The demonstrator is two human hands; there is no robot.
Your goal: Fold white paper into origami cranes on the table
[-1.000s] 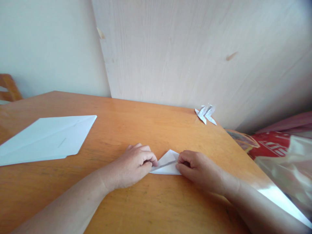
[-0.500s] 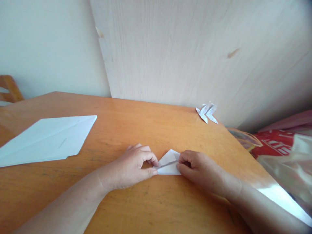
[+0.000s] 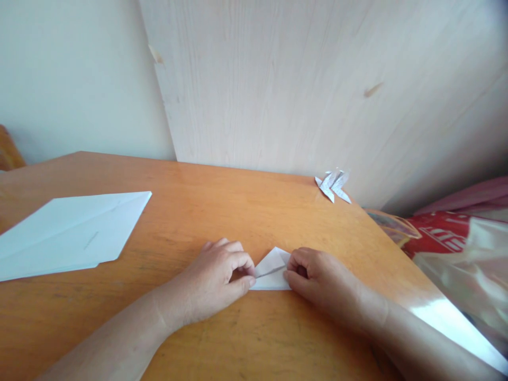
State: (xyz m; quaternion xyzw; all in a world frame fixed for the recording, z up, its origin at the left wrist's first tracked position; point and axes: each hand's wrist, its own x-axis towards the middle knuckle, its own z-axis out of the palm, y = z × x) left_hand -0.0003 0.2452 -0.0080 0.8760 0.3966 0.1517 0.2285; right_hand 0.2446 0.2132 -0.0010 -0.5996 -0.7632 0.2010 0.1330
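Observation:
A small folded piece of white paper [image 3: 272,272] lies on the wooden table [image 3: 222,211] between my two hands. Its top comes to a point, and a dark slit runs slantwise across it. My left hand [image 3: 222,270] pinches its left corner between thumb and forefinger. At the right end, my right hand [image 3: 317,275] is closed on the paper, with curled fingers and thumb hiding that corner.
A stack of white paper sheets [image 3: 79,227] lies on the left. Folded paper shapes [image 3: 333,185] stand at the table's far right, by the wooden panel [image 3: 257,84]. Beyond the right edge are a red bag [image 3: 444,230] and whitish plastic [image 3: 468,264].
The view has shifted slightly. The slit in the folded paper looks narrower, its upper flap lying closer to the lower edge. Both hands keep their hold on the corners.

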